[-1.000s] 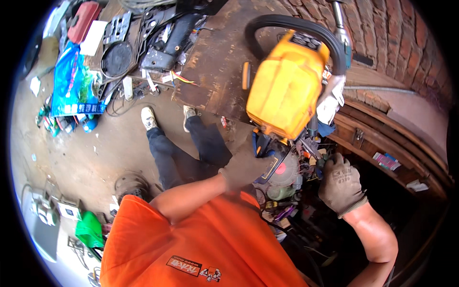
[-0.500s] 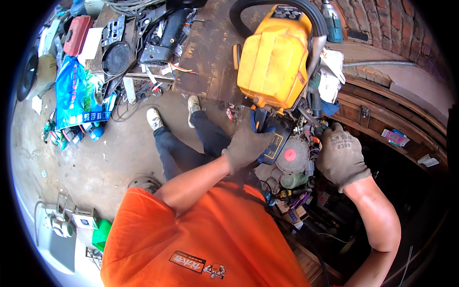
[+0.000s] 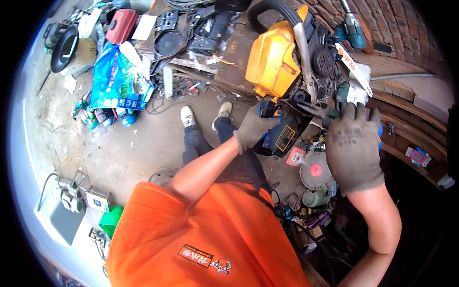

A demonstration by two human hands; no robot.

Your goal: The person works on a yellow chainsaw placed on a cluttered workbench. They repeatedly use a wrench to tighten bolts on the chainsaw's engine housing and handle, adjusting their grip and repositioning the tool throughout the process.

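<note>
A yellow-and-black chainsaw (image 3: 271,60) rests tilted at the edge of the wooden bench (image 3: 236,67). My gloved left hand (image 3: 253,126) is closed around the blue-and-black rear handle at its lower end, beside a black housing (image 3: 284,134) with a yellow-edged label. My gloved right hand (image 3: 353,148) is raised right of that housing, fingers apart and bent over small tools; what lies beneath them is partly hidden. Just above its fingertips are a green handle (image 3: 341,95) and a dark metal tool (image 3: 313,110). A white card (image 3: 354,69) with red printing leans behind.
A teal drill (image 3: 354,33) stands by the brick wall (image 3: 392,26). Black parts (image 3: 167,43), a red case (image 3: 119,26) and a blue sack (image 3: 117,81) lie at upper left. A round fan-like part (image 3: 315,170) sits among clutter below. A grey machine (image 3: 62,210) is at lower left.
The chainsaw has tilted, showing more of its black right side. My left hand has risen with the handle. My right hand has moved up and right, its fingers now more spread.
</note>
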